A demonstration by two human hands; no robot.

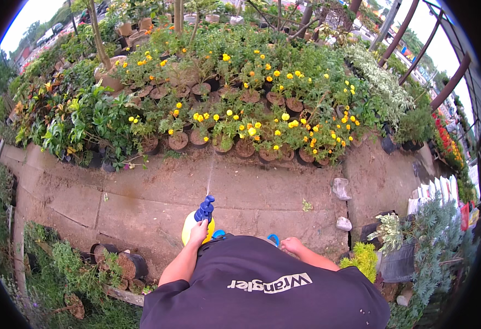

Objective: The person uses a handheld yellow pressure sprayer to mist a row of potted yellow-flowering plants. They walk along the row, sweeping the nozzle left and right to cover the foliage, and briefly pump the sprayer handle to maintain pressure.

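My left hand [199, 232] grips the blue handle of a pressure sprayer with a yellow tank [189, 225]. The blue pump head [206, 207] points away from me, and a thin jet of liquid [210, 177] leaves its nozzle towards the front row of potted marigolds [244, 147]. Loosely curled beside my waist, my right hand [292, 245] has nothing visible in it. Yellow and orange blooms [252, 131] top many of the marigolds. Part of the tank is hidden behind my left hand and forearm.
Concrete paving [154, 205] runs between me and the pots. Two pale stones [341, 189] lie by a gap at the right. Leafy shrubs [96, 119] stand left of the marigolds. Near me are tipped black pots [132, 265] and a grey planter [397, 261].
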